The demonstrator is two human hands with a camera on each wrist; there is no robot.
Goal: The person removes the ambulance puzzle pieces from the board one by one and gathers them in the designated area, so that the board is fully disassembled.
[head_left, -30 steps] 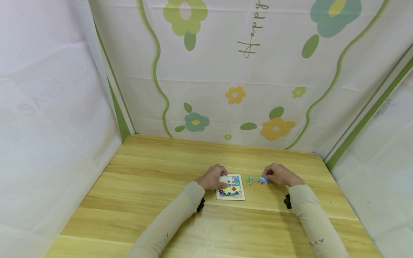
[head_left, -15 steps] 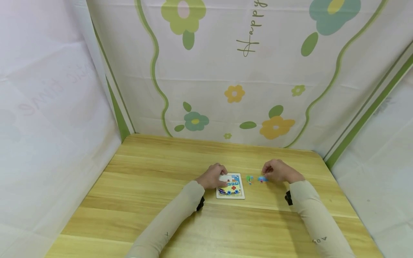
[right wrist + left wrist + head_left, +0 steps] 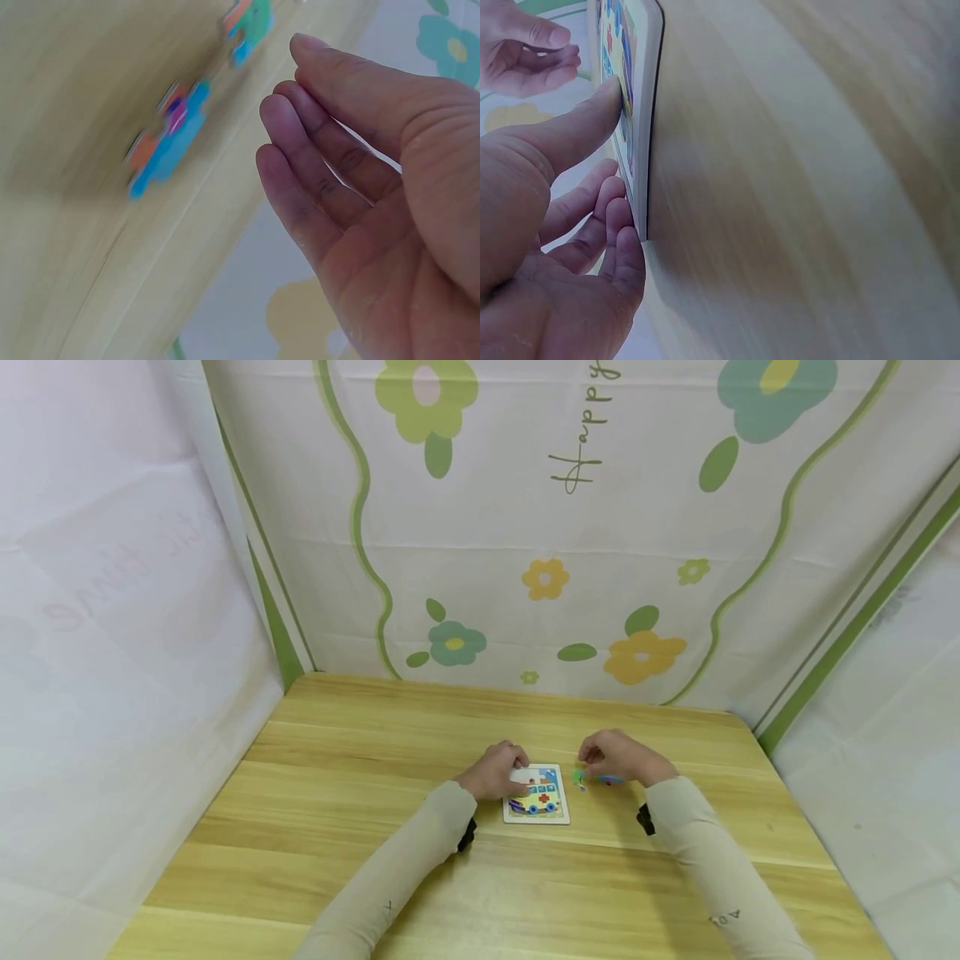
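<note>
Loosely bent, the empty right hand (image 3: 621,757) hovers near a small green-and-blue puzzle piece (image 3: 257,22), thumb and fingertips slightly parted.
The left hand (image 3: 491,772) pinches the square white-framed ambulance puzzle board (image 3: 566,807) on the wood-grain table (image 3: 562,893).

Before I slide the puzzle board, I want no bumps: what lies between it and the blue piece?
A green puzzle piece lies on the table, the right hand hovering close by; the head view shows both.
</note>
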